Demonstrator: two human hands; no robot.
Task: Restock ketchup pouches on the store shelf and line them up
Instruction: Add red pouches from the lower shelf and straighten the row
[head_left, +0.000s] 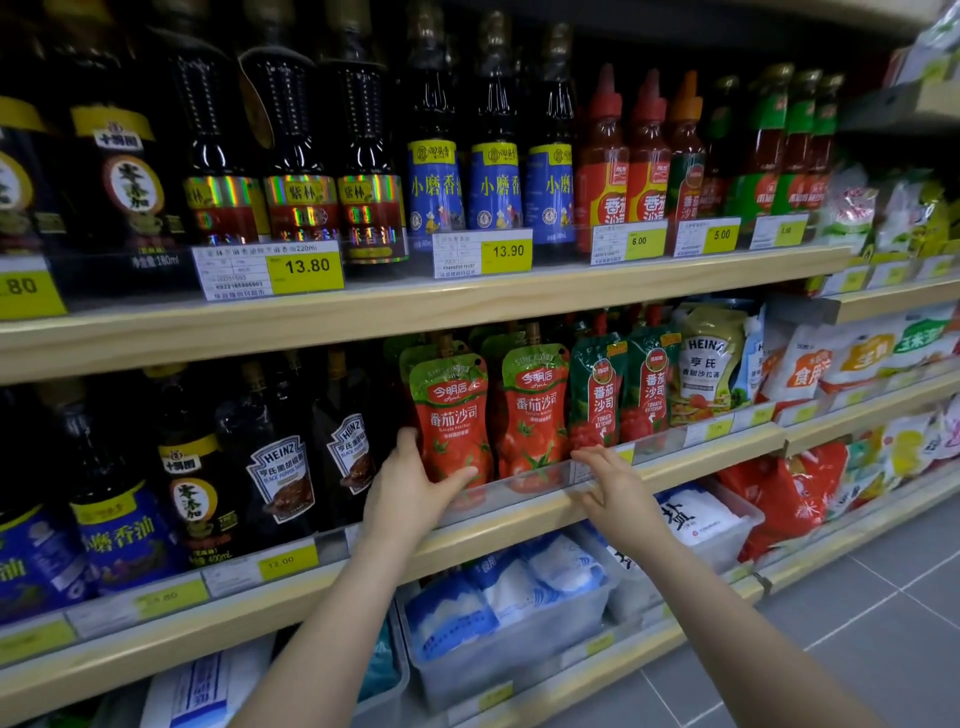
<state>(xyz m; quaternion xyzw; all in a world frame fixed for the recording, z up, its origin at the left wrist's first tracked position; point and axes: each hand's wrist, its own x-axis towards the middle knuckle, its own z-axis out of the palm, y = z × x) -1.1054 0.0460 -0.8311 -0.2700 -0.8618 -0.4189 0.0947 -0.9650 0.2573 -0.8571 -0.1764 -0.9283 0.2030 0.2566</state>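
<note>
The middle shelf (519, 525) shows two red ketchup pouches (452, 421) in front, two green-topped ketchup pouches (597, 395) beside them, and one Heinz salad dressing pouch (709, 358). Above stand three blue-labelled sesame oil bottles (496, 187). Two hands (410, 483) reach in.

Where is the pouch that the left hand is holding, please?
On the middle shelf, leftmost ketchup pouch, between the Heinz bottles and its twin; left hand.
</note>
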